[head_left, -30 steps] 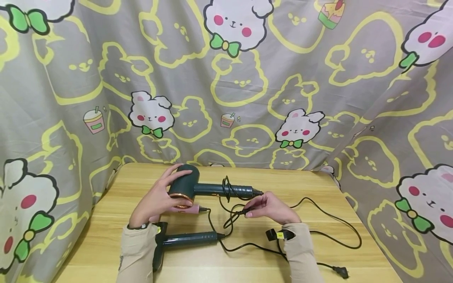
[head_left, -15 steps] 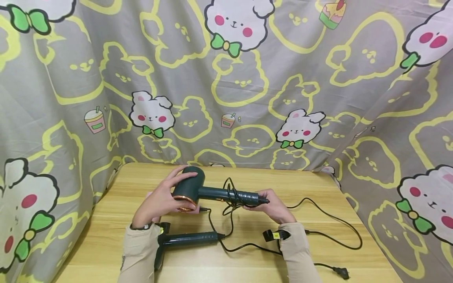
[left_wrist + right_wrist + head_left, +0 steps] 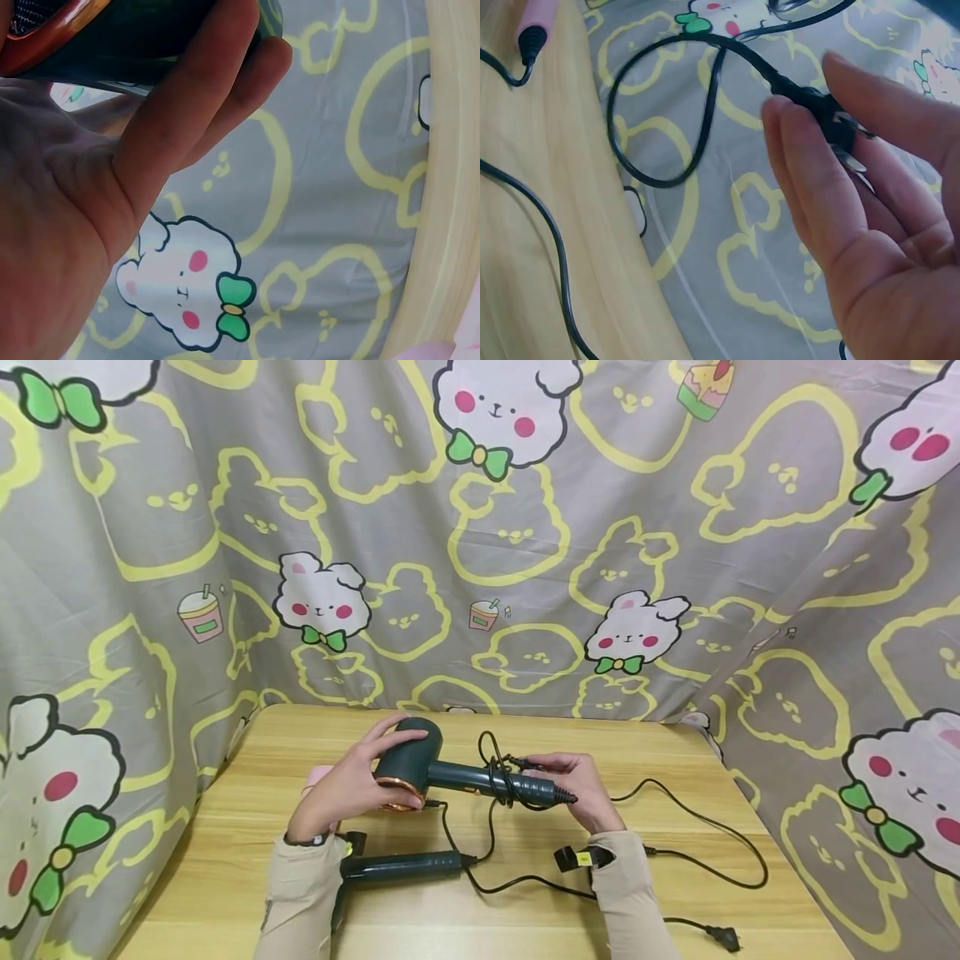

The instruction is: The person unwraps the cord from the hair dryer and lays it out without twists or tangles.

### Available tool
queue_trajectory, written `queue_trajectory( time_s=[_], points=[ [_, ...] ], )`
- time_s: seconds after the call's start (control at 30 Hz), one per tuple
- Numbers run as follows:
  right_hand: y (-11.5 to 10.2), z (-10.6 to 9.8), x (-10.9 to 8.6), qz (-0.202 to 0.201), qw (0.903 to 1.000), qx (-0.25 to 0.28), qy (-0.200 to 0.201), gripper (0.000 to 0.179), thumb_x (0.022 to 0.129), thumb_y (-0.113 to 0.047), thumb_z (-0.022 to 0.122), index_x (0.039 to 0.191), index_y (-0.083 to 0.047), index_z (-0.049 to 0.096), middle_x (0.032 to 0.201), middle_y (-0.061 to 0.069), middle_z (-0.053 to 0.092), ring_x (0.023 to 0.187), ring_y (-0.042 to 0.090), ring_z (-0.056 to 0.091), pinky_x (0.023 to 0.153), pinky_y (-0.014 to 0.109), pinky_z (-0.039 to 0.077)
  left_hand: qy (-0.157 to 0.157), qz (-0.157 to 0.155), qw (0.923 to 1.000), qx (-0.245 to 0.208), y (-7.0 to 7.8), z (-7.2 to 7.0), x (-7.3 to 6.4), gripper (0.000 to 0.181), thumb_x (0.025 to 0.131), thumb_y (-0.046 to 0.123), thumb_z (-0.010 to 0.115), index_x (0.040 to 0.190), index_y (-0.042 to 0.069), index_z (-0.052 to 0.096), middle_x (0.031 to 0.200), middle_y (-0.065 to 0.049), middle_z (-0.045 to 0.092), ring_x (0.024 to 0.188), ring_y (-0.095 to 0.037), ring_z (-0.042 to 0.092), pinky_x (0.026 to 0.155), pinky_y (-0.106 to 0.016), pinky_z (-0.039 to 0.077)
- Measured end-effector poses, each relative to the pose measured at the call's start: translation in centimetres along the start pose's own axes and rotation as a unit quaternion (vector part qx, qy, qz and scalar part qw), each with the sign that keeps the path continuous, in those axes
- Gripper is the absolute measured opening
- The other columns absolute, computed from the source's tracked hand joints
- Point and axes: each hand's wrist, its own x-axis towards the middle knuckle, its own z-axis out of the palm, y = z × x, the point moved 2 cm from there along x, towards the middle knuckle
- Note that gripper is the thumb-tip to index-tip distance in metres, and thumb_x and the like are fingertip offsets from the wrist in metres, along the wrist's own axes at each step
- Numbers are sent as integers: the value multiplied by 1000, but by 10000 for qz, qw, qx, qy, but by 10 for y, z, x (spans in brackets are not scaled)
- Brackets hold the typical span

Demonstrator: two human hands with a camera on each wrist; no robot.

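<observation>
My left hand [image 3: 348, 789] grips the barrel of a dark green hair dryer [image 3: 417, 750] with a copper-coloured rim. In the head view the dryer's handle points right and slightly toward me. Its black cord [image 3: 491, 745] is looped round the handle. Just behind the handle's end, my right hand [image 3: 581, 781] pinches the cord's black plug [image 3: 829, 116] between thumb and fingers. Metal prongs show on the plug in the right wrist view, with a loop of cord [image 3: 681, 183] hanging from it. The left wrist view catches my fingers around the dryer's barrel.
On the wooden table [image 3: 525, 927] lies a second dark green hair dryer [image 3: 405, 867], nearest my left sleeve. A pink hair dryer [image 3: 536, 19] lies mostly hidden behind my left hand. Black cord [image 3: 750, 843] and another plug [image 3: 723, 937] lie at right. A patterned curtain [image 3: 517, 635] surrounds the table.
The held hair dryer has shifted right and slightly toward me, its handle end tipping nearer. My right hand has carried the plug from the handle's near side past its end to the far side.
</observation>
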Motion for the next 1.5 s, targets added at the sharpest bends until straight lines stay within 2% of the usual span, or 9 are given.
queue_trajectory(
  time_s=[0.23, 0.4, 0.53, 0.77, 0.93, 1.27, 1.5],
  points=[
    [-5, -4, -2, -169, 9987, 423, 231, 40, 88, -4, 80, 123, 12, 68, 100, -4, 82, 95, 13, 78, 85, 28, 60, -85, -38, 10000, -10, 0, 3, 2, 88, 65, 42, 98, 143, 42, 58, 167, 1, 31, 135, -44, 51, 100, -55, 48],
    [-8, -3, -3, -46, 9957, 885, 275, 31, 90, -7, 79, 120, 0, 75, 100, -5, 81, 97, 13, 78, 88, 27, 60, -82, -21, 9999, 71, -1, 4, 4, 88, 65, 42, 98, 143, 42, 57, 167, 0, 31, 134, -43, 52, 100, -55, 48],
    [-12, 0, -4, -7, 9884, 1434, 498, 19, 94, -6, 74, 111, -12, 79, 100, -2, 82, 98, 12, 78, 90, 27, 60, -7, -66, 10000, 50, -2, 4, 4, 88, 66, 38, 98, 144, 41, 57, 167, -2, 31, 135, -45, 50, 101, -58, 48],
    [-18, 12, -6, -35, 9706, 2171, 1036, 12, 94, -2, 73, 101, -10, 79, 97, 5, 81, 94, 14, 79, 98, 32, 57, 128, -16, 9998, 182, -2, 6, 6, 88, 67, 39, 98, 145, 37, 57, 165, -5, 33, 138, -47, 48, 104, -63, 46],
    [-20, 17, -5, -62, 9660, 2261, 1251, 13, 92, 0, 75, 100, -9, 79, 94, 5, 81, 92, 15, 79, 95, 31, 59, 156, 16, 9996, 240, -2, 7, 6, 90, 67, 43, 98, 146, 41, 54, 168, -4, 28, 139, -48, 47, 102, -63, 47],
    [-24, 12, -8, -129, 9612, 2418, 1324, 24, 94, 6, 68, 92, -15, 82, 96, 5, 80, 91, 13, 79, 93, 28, 59, -36, 104, 9999, 45, -2, 12, 7, 90, 72, 46, 94, 150, 43, 48, 172, -3, 17, 141, -48, 43, 99, -59, 48],
    [-24, 13, -7, 17, 9647, 2317, 1254, 15, 93, 3, 72, 106, -4, 76, 94, 6, 81, 92, 15, 79, 94, 29, 59, -27, 159, 9997, 158, -4, 14, 9, 107, 71, 44, 95, 158, 47, 32, 171, -4, 17, 140, -47, 45, 101, -60, 46]
  ],
)
